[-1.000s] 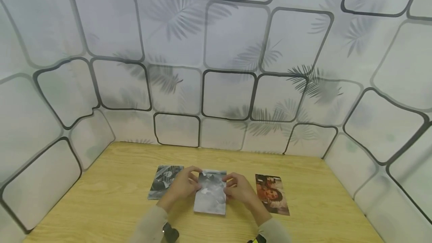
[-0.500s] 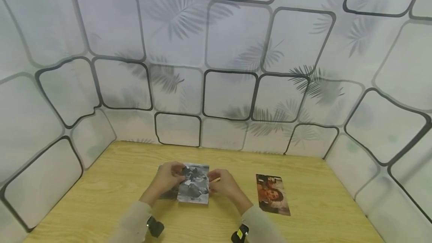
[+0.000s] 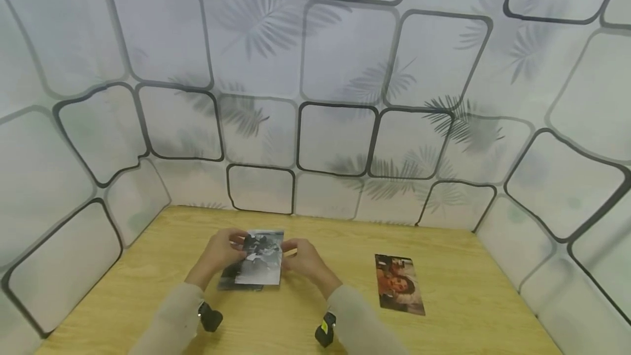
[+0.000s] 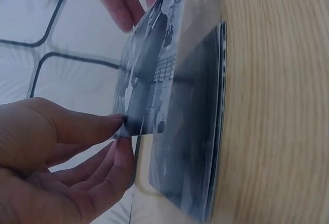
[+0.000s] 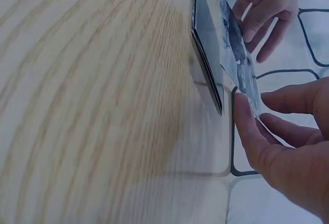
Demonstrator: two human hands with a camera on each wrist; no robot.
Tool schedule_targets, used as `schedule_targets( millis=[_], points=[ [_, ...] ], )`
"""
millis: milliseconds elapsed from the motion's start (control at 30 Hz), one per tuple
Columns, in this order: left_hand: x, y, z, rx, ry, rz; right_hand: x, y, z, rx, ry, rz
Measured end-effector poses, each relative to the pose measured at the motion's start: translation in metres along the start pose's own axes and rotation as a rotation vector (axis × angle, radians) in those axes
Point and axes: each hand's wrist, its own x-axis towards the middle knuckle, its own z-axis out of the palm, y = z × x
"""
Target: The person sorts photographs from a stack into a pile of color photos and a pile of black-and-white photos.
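Note:
A black-and-white photo print (image 3: pixel 263 261) is held a little above a small stack of dark photo prints (image 3: pixel 229 279) on the table. My left hand (image 3: pixel 217 253) pinches its left edge between thumb and fingers, seen closely in the left wrist view. At the opposite edge, my right hand (image 3: pixel 307 263) grips the same print (image 5: pixel 239 54) with fingertips and thumb. The stack (image 4: pixel 193 126) shows several thin layers in the left wrist view. The held print hides most of its top in the head view.
A colour photo print (image 3: pixel 399 285) lies flat to the right on the wood-grain table (image 3: pixel 458 289). A patterned curtain (image 3: pixel 335 136) encloses the back and sides. Small black devices (image 3: pixel 211 318) are strapped at both wrists.
Both hands have carried the black-and-white print leftward from the table's middle until it overlaps the stack. The colour print has stayed in place.

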Motion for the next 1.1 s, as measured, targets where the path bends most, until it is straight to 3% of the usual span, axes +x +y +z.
schedule_targets(
  millis=[433, 867, 1100],
  points=[
    [0.002, -0.019, -0.015, 0.064, -0.021, -0.048, 0.004, -0.007, 0.021, -0.036, -0.054, -0.029],
    [0.002, -0.03, -0.011, 0.109, -0.037, -0.099, 0.004, -0.006, 0.034, -0.023, -0.087, 0.05],
    [0.001, -0.033, -0.008, 0.101, -0.029, -0.113, 0.004, -0.004, 0.035, -0.056, -0.094, 0.046]
  ],
)
